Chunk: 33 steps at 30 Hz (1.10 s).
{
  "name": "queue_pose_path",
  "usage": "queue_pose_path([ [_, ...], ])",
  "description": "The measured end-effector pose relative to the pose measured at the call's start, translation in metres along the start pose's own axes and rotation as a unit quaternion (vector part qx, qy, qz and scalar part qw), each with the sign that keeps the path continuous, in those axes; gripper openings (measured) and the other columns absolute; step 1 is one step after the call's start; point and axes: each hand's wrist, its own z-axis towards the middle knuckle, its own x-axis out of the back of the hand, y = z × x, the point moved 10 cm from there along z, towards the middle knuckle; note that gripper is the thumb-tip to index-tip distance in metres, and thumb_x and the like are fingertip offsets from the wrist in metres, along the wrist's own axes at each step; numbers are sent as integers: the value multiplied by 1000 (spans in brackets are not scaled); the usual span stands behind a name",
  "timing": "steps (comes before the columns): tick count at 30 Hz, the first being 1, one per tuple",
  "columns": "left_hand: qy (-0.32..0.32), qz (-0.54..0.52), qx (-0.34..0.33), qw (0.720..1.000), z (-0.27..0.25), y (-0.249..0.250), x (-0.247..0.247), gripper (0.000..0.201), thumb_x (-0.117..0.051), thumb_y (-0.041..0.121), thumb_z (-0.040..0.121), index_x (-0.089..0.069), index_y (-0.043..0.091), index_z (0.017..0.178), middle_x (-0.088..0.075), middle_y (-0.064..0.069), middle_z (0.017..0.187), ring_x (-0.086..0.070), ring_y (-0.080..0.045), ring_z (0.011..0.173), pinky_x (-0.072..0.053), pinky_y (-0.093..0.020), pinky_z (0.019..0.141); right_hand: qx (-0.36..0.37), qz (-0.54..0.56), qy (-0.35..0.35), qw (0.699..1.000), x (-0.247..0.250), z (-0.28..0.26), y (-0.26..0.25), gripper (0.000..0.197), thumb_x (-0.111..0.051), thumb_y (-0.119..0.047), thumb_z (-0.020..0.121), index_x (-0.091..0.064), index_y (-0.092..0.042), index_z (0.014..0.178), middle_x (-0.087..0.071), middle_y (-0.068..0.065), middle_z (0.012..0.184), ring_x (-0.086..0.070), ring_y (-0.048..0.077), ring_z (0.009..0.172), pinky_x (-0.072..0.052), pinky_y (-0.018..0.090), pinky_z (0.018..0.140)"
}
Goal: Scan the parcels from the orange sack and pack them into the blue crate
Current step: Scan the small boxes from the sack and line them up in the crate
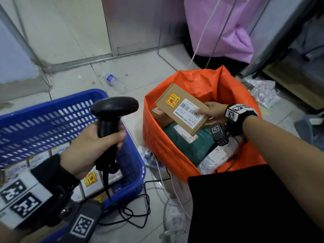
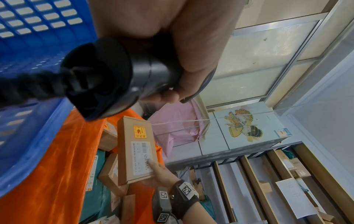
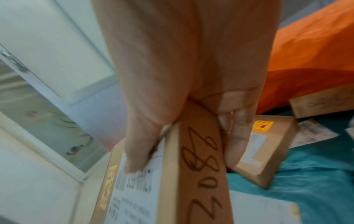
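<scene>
My left grip (image 1: 91, 146) is curled round the handle of the black scanner (image 1: 114, 111), held above the right end of the blue crate (image 1: 52, 109), where labelled boxes lie. My right grip (image 1: 213, 110) pinches a flat brown parcel (image 1: 182, 108), label up, over the open orange sack (image 1: 175, 155) to the right, other parcels beneath it

Right hand (image 3: 184, 75) gripping labelled parcel (image 3: 199, 174) (blurred)
</scene>
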Motion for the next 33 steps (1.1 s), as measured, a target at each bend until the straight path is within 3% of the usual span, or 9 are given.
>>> queue_pose_path([
  [2,2,7,-14,1000,-10,7,8,15,-69,12,84,-58,6,91,-53,-7,64,-50,-14,58,-43,-20,52,24,29,-1,999,-8,-17,-30,44,-55,-47,94,-60,-9,115,-70,6,102,-67,19,85,-55,32,78],
  [4,16,0,-22,1000,-22,14,20,10,-67,7,87,-57,5,90,-53,-4,62,-50,-12,55,-43,-17,50,44,64,-18,997,-27,-30,-56,36,-46,-41,100,-57,-10,114,-67,6,103,-64,16,83,-52,30,76],
  [6,39,-23,-32,998,-37,19,34,16,-69,8,82,-57,5,92,-54,-1,62,-51,-10,54,-43,-15,49,62,119,-55,989,-56,-40,-81,31,-45,-36,102,-58,-10,112,-68,6,98,-64,17,82,-53,31,75],
  [10,98,-36,-48,993,-70,25,76,14,-66,3,85,-56,6,95,-55,0,61,-51,-11,56,-44,-15,50,92,200,-108,970,-116,-56,-129,27,-56,-25,96,-60,-4,112,-69,13,92,-65,21,69,-55,28,59],
  [15,149,-47,-37,987,-109,15,124,7,-59,4,89,-57,9,94,-53,-2,61,-52,-11,56,-45,-17,49,107,271,-188,938,-202,-83,-173,15,-55,-6,95,-64,-1,105,-75,7,92,-73,14,76,-59,25,71],
  [21,196,-42,-14,980,-143,-9,169,18,-71,8,83,-58,9,95,-55,-2,63,-53,-11,58,-47,-19,54,90,263,-283,918,-305,-110,-200,33,-60,-9,94,-56,3,124,-68,15,115,-71,15,85,-57,23,67],
  [24,223,-26,-10,974,-151,-23,187,8,-62,8,89,-58,7,96,-55,-2,64,-53,-11,60,-47,-20,59,79,243,-312,915,-338,-110,-207,17,-58,-6,95,-60,-3,111,-71,8,106,-72,14,85,-57,23,67],
  [28,235,-43,1,971,-148,-35,196,5,-61,6,89,-58,8,91,-54,-4,66,-54,-13,61,-47,-22,60,69,226,-308,921,-362,-99,-207,15,-61,-6,92,-59,-5,108,-70,11,113,-67,23,102,-56,34,89],
  [33,240,-56,9,969,-143,-46,193,9,-62,3,88,-57,11,89,-57,0,66,-56,-9,60,-49,-22,62,36,256,-310,915,-383,-85,-210,30,-65,-11,90,-61,-2,118,-66,17,123,-63,30,114,-51,39,99],
])
